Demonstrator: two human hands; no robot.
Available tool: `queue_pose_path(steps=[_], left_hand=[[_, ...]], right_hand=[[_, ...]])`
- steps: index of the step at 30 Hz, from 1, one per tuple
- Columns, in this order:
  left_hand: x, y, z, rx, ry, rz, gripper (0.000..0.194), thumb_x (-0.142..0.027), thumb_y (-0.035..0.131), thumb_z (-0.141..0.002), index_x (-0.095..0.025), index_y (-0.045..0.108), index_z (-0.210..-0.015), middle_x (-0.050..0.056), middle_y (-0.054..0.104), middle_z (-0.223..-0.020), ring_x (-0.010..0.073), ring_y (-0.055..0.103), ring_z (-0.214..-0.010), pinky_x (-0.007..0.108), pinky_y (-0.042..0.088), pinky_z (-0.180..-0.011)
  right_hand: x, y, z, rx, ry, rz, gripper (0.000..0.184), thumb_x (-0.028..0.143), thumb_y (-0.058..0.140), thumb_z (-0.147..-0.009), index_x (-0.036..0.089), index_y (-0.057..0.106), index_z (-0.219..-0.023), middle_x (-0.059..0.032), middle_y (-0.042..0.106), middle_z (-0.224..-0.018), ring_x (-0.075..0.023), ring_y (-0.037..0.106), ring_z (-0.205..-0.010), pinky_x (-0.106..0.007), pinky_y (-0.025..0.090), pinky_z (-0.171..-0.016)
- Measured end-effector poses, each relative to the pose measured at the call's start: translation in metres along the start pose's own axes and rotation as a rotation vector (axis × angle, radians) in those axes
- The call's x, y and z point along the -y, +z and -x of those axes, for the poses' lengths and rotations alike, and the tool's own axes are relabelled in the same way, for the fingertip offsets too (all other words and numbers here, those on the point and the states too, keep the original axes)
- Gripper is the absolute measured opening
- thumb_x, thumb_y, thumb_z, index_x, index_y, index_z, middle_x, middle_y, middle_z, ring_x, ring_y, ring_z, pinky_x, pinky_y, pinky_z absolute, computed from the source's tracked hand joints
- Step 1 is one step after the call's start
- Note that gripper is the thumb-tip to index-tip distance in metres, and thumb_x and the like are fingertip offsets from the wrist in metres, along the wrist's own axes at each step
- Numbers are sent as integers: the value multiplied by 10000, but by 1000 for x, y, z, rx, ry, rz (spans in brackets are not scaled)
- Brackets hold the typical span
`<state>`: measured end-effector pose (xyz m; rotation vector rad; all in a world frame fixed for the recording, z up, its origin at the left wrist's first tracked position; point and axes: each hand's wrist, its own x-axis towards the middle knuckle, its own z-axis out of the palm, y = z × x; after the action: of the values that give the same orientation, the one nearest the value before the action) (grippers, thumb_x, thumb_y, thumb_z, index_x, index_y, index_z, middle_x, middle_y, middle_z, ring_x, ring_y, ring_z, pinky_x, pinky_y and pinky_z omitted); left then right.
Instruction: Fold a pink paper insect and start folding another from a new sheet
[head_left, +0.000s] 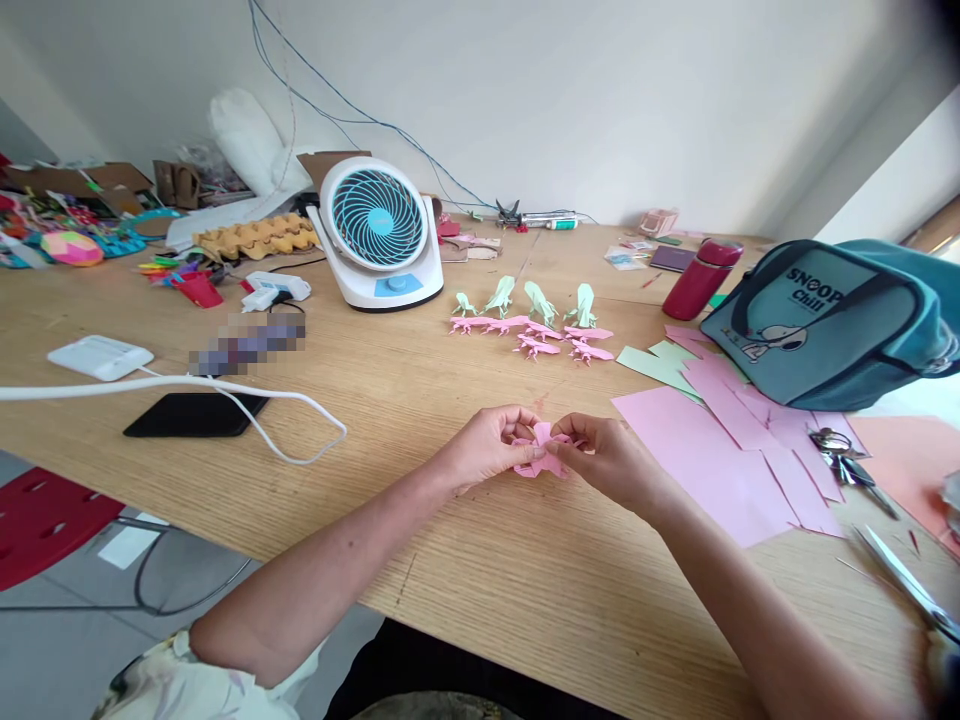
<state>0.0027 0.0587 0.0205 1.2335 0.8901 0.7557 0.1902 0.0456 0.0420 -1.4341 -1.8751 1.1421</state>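
Note:
A small folded piece of pink paper point(541, 462) is pinched between both hands, just over the wooden table point(420, 560). My left hand point(491, 445) grips its left side between thumb and fingers. On the right side my right hand point(604, 455) presses the fold with thumb and forefinger. Parts of the paper are hidden behind the fingers. Beyond the hands stand several finished pink origami figures point(536, 345) in rows, with pale green origami figures point(541, 302) behind them. Flat sheets of pink paper point(690, 450) lie to the right of my right hand.
A white fan point(386, 225) stands at the back. On the right are a teal bag point(810, 320), a red bottle point(701, 280), keys point(851, 465) and scissors point(904, 580). A white cable point(300, 394) loops over a black pad point(191, 415) on the left.

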Motion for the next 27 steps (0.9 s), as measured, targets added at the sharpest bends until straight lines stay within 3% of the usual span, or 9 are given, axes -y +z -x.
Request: queue_pose_path(steps=[9,17,21,27], left_hand=[[20,-2,-3,-64,20,-232,179,-192,754,-745,-146,608,-838,-23,624,-649,104,638,-598,220,526,-599],[19,3,5,-123,57,-532,63,-146,671,-753,-177,628,-786,-4,661,-689,126,643,-627,202,468,-549],[14,1,7,-144,102,-635,80,-111,676,-726,-177,643,-756,19,682,-807,134,629,-690,219,451,-586],[15,-1,10,-137,116,-687,185,-112,709,-753,-190,617,-893,-13,659,-755,139,619,-682,233,455,-616]], right_hand=[[-29,15,-8,54,-16,-3,177,372,572,-828,203,608,-792,-16,677,-690,-155,602,-635,-258,414,-561],[-27,21,-7,38,-6,114,148,313,574,-819,184,634,-777,-23,683,-699,-150,581,-641,-262,393,-585],[-26,21,-8,33,5,171,119,275,579,-818,184,643,-776,-24,685,-702,-149,584,-642,-261,387,-589],[-30,26,-9,-2,-31,246,67,214,587,-796,197,650,-810,-1,670,-708,-136,569,-639,-252,381,-597]])
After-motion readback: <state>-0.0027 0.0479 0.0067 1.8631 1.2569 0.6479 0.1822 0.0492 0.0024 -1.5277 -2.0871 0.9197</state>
